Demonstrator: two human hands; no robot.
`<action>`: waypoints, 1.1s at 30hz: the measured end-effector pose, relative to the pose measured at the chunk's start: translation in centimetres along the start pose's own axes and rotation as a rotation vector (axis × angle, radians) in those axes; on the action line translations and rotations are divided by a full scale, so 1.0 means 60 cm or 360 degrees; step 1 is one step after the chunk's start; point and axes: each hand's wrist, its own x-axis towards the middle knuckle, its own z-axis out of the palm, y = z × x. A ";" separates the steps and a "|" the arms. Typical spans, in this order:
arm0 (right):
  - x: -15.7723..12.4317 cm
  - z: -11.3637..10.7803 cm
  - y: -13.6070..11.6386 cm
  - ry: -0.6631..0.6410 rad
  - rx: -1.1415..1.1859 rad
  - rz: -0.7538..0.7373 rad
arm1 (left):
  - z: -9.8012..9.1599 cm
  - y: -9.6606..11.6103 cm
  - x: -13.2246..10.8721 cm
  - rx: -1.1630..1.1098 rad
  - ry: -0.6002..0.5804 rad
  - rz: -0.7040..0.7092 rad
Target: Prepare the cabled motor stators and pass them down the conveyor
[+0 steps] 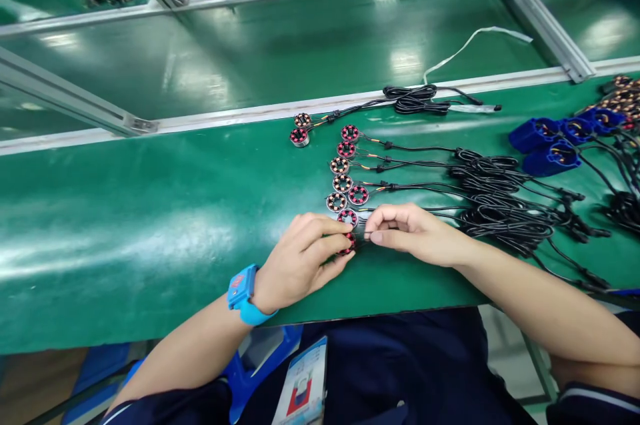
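Observation:
My left hand [303,255], with a blue wrist strap [243,291], is closed around a small motor stator [347,245] with red windings, whose ring is partly covered by the fingers. My right hand [420,235] pinches the thin wires [366,237] coming from that stator between thumb and forefinger. Just above lies another red stator [347,217]. Beyond it, a column of red and copper-coloured stators includes a copper one [339,165] and a red one [358,195]. Their thin leads join black cables [420,186] running right into coiled bundles [505,228].
Two more stators [300,137] lie at the back, joined to coiled black cables [420,99]. Blue cups [537,135] holding wired parts and a heap of copper-coloured stators [620,95] are at the right. A metal frame rail [240,117] edges the green bench [150,211].

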 end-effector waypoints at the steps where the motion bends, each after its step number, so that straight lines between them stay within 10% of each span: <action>1: 0.000 0.000 0.000 -0.0005 0.0150 0.0067 | 0.003 0.000 0.000 -0.0119 0.0049 -0.0038; 7: 0.000 0.001 0.001 -0.0027 0.0345 0.0207 | 0.012 0.002 -0.002 -0.0415 0.0167 -0.0178; 14: -0.021 -0.031 -0.025 -0.0170 -0.0591 -0.0177 | -0.008 -0.027 -0.002 -0.0377 -0.0645 -0.0157; 20: -0.013 -0.035 -0.015 0.0402 -0.1117 -0.0560 | 0.001 -0.047 -0.001 0.0060 -0.0437 -0.0254; 33: 0.007 -0.019 0.019 0.0253 -0.1756 -0.0744 | 0.003 -0.031 -0.004 0.0302 -0.0367 -0.0039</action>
